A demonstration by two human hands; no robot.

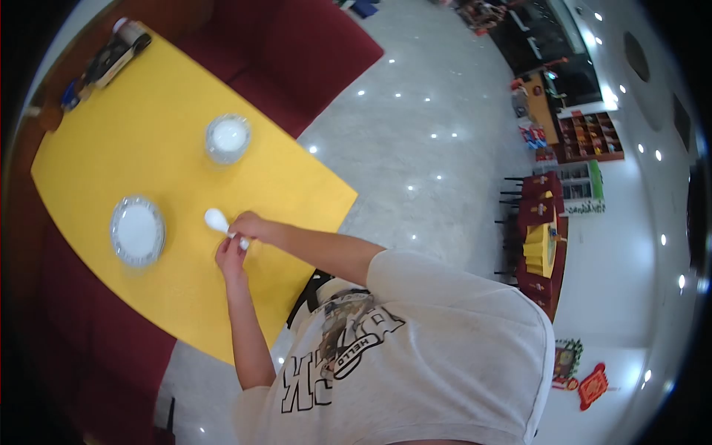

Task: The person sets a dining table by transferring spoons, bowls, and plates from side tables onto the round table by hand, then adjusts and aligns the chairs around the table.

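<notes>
A white spoon is held over the yellow tabletop, its bowl end pointing up and left in the head view. My right hand has its fingers closed around the middle of the handle. At the handle's end, my left hand pinches it with the fingertips. The two hands are close together, and parts of the handle are hidden by fingers. Left of the hands lies a round white plate with a patterned rim. A small bowl with a white inside and a patterned, glassy-looking edge stands above them in the view.
The yellow table is flanked by dark red benches. At its far end, several small items, including a dark holder, stand against the edge. Grey shiny floor and another table with a yellow cloth are farther off.
</notes>
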